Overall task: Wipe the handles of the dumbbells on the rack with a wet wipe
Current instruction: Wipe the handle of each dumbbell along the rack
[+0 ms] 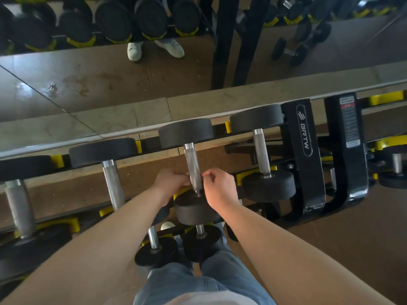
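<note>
1. Nearest to me, a lower tier holds small dumbbells (201, 243) just above my knees, their heads facing up.
2. Above them, my left hand (171, 181) curls its fingers round the lower end of the middle handle (192, 166), I judge to steady it.
3. My right hand (220, 186) sits just beside that handle on the other side, fingers curled, thumb and forefinger drawn together. Whether they pinch the wet wipe I cannot tell; no wipe shows clearly.
4. The handle runs up and away between both hands, so its upper knurled stretch lies bare beyond my fingers.
5. The neighbouring handles, left (112, 183) and right (262, 153), lie parallel in yellow cradles, which keeps each bar open to reach.
6. Farther right stands the black rack (308, 150) upright; behind everything a mirror (88, 80) repeats the dumbbells.
</note>
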Available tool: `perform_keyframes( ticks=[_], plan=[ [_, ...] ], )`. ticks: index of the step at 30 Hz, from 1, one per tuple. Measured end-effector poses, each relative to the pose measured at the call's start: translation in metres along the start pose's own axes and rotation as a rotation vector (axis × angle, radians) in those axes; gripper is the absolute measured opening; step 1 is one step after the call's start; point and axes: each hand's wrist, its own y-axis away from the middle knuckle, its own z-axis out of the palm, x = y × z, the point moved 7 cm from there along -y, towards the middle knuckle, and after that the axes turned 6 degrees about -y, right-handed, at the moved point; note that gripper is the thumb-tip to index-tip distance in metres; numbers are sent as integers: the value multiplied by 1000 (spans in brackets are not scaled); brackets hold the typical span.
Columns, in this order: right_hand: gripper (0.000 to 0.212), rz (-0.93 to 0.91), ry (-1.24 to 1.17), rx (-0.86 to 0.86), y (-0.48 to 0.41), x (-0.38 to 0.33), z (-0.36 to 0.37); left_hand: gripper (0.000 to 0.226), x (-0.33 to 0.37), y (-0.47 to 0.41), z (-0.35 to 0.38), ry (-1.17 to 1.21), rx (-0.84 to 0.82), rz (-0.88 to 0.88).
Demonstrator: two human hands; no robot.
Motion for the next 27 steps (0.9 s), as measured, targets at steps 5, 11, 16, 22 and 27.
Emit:
perform_keyframes(
  ticks=[5, 11, 16, 22, 27],
  plan=[
    [20, 0, -11, 7, 1, -1, -2, 21, 23, -4, -21, 106, 175, 45],
    [20, 9, -16, 14, 1, 0, -1, 9, -3, 13, 9, -377, -9, 7],
    [18, 5, -12, 3, 1, 0, 0, 8, 0, 10, -5, -3, 58, -23],
    [19, -5, -15, -4, 1, 0, -1, 26, 10, 9, -10, 328, -8, -9],
    [19, -6, -14, 2, 0, 1, 0, 30, -7, 5, -1, 447, -36, -74]
  ],
)
